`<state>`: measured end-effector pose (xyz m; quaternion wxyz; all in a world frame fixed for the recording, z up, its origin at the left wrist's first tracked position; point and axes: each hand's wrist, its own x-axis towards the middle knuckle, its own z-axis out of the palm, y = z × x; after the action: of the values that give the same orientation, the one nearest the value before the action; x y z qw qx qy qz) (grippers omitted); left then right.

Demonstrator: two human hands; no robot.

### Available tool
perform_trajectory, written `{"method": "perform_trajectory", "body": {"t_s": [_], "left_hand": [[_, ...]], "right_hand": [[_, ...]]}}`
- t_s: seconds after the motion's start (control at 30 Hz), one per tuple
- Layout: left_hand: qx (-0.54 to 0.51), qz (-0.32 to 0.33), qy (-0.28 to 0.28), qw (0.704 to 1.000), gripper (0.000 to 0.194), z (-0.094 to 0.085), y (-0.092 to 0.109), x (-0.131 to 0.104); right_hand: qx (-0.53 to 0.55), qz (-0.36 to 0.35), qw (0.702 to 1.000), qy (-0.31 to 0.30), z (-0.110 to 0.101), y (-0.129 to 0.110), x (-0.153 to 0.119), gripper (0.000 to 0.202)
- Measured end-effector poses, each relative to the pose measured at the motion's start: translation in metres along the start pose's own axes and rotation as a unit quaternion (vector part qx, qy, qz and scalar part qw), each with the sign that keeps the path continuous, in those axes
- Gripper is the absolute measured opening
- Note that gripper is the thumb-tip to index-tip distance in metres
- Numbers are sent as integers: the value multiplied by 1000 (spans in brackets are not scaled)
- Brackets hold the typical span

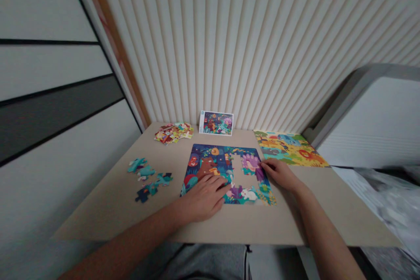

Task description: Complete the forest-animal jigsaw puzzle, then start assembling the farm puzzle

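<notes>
A partly assembled jigsaw puzzle [206, 164] with a dark blue forest animal scene lies on the table, with a gap right of its middle where the tabletop shows. My left hand [205, 197] rests palm down over its lower left part, fingers stretched out and covering some of the picture. At the right edge, my right hand [278, 173] touches the puzzle with its fingertips near the purple peacock [251, 162]; no loose piece shows in it. Left of the puzzle are several loose blue and teal puzzle pieces [152, 188], some overlapping or joined.
A picture card [216, 123] of the same scene leans at the back of the table [114, 218]. A pile of colourful pieces [172, 133] sits at the back left. At the right lies a yellow animal puzzle [288, 148]. Clear plastic wrapping [390, 201] is beyond the right edge.
</notes>
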<state>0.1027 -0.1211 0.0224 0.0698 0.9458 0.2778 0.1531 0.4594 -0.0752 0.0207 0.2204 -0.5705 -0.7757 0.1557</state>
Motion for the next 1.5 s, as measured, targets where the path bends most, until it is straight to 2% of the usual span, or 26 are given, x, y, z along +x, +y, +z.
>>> {"method": "perform_trajectory", "body": {"t_s": [0.27,0.37,0.47,0.57,0.63,0.7,0.73,0.83,0.93,1.13,1.27,1.4,1.5], "left_hand": [[-29,48,-23,998,51,-3,-11,-3],[-22,43,-15,999,45,-8,-7,-7],[-20,37,0,999,38,-16,-4,-26],[-5,-41,47,998,36,-27,-17,-65],[37,-144,88,985,34,-35,-38,-96],[79,-240,129,959,33,-44,-66,-126],[96,-280,138,945,33,-47,-81,-139],[92,-366,107,920,48,-54,-119,-165],[72,-379,79,919,57,-56,-138,-171],[83,-364,41,927,55,-57,-142,-164],[64,-333,24,940,47,-49,-149,-170],[110,-322,28,940,41,-44,-151,-179],[152,-303,58,939,40,-50,-139,-177]], "right_hand": [[6,11,1000,-17,3,18,3,45],[5,18,1000,-14,4,24,4,48],[6,22,1000,-17,5,29,5,51],[7,21,1000,-21,6,31,5,49],[8,21,1000,-18,6,31,5,48],[10,21,1000,-17,6,31,6,47],[13,21,1000,-17,6,30,6,47],[19,21,999,-16,6,27,6,47],[17,21,1000,-15,5,21,5,46],[10,14,1000,-5,4,10,2,45],[9,9,1000,3,4,7,2,44],[8,1,1000,4,2,3,2,42],[2,-3,1000,0,2,1,1,42]]}}
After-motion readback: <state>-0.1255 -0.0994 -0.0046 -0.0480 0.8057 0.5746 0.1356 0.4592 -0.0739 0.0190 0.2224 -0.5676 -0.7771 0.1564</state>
